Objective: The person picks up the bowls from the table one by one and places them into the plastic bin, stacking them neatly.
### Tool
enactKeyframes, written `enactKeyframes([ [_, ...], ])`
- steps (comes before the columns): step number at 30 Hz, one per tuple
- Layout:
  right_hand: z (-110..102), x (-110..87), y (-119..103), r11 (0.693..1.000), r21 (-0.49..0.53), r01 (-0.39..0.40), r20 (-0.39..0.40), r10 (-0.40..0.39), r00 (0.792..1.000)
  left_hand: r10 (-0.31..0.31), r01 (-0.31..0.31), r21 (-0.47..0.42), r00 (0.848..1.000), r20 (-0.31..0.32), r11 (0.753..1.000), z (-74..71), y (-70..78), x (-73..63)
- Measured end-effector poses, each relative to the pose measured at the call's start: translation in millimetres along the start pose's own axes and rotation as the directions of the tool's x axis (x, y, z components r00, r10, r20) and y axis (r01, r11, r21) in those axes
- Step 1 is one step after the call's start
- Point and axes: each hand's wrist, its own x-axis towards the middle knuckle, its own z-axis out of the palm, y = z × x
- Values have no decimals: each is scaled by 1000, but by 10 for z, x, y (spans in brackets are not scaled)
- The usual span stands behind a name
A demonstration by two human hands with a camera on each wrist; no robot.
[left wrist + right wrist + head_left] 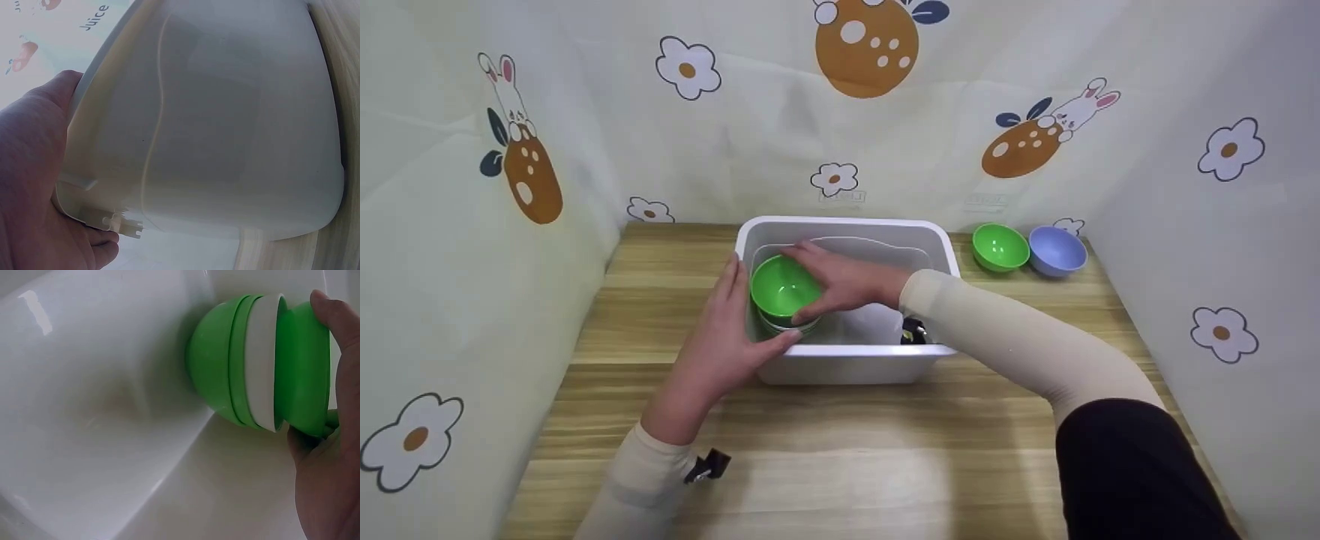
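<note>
In the head view, a white plastic bin (pixel 840 366) stands on the table. My left hand (pixel 720 345) holds its near left corner, thumb across the front rim and fingers along the left side; the left wrist view shows this hand (pixel 34 185) against the rim. Inside the bin my right hand (pixel 847 281) grips a green bowl (pixel 784 285) by its rim, thumb on one side and fingers on the other. Below it, at the bin's left end, sits a stack of nested bowls (pixel 216 360), green with a white one on top. The held bowl's base dips into the white bowl (pixel 263 363).
Another green bowl (pixel 1000 247) and a blue bowl (pixel 1057 251) stand side by side right of the bin, near the back wall. Patterned cloth (pixel 750 150) walls enclose the wooden table (pixel 825 450) at the back and sides.
</note>
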Motion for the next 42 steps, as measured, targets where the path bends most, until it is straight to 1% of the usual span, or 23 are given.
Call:
enactKeyframes([
  [10, 47, -6, 31, 998, -36, -44, 55, 45, 997, -4, 4, 7, 1000, 2, 1000, 5, -1, 8],
  [14, 60, -8, 41, 997, -60, -43, 86, 48, 995, -7, 7, 7, 1000, -1, 1000, 8, -1, 13],
  [17, 69, -9, 50, 997, -73, -29, 100, 36, 994, -12, 12, 6, 1000, -2, 1000, 8, 0, 12],
  [21, 72, -11, 56, 997, -82, -14, 105, 22, 994, -19, 19, 7, 1000, -2, 1000, 8, 3, 9],
  [25, 64, -7, 54, 995, -95, -7, 99, 16, 995, -6, 6, 0, 1000, -14, 1000, 17, -1, 7],
  [28, 58, -2, 49, 994, -106, -13, 96, 24, 995, 7, -7, 1, 1000, -24, 1000, 21, -3, 8],
  [36, 44, -2, 44, 992, -121, -30, 97, 41, 994, 3, -3, 10, 1000, -21, 1000, 27, -5, 15],
  [42, -20, 12, 9, 987, -161, 9, 80, 4, 997, -3, 3, 14, 1000, -14, 1000, 18, -2, 15],
])
